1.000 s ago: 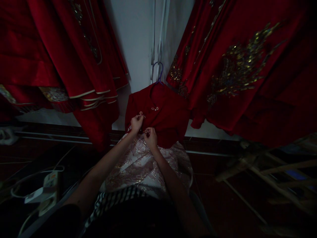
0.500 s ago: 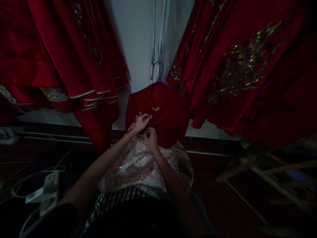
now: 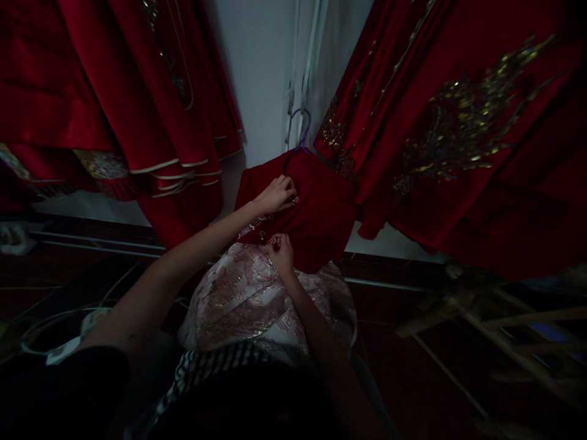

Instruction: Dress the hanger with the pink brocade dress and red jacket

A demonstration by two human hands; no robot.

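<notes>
A red top (image 3: pixel 321 208) hangs in front of me on a purple hanger (image 3: pixel 302 131). Along its front opening sit small beaded, flower-like clasps (image 3: pixel 262 234). My left hand (image 3: pixel 276 194) is closed with curled fingers at the upper jewelled clasp (image 3: pixel 295 200), just below the neckline. Lower down, my right hand (image 3: pixel 282 252) pinches another beaded clasp near the hem; its fingertips partly cover it. Beneath the top, a pink and gold brocade cloth (image 3: pixel 238 299) spreads over my lap.
Red garments with gold trim (image 3: pixel 151 122) hang at the left. More red garments with gold sequins (image 3: pixel 477 122) hang at the right. A wooden rack-like frame (image 3: pixel 518 330) stands at lower right. A white power strip (image 3: pixel 64 351) with cords lies at lower left.
My left hand has moved up and to the right, from the middle of the front opening to the upper clasp. My right hand stays at the lower clasp.
</notes>
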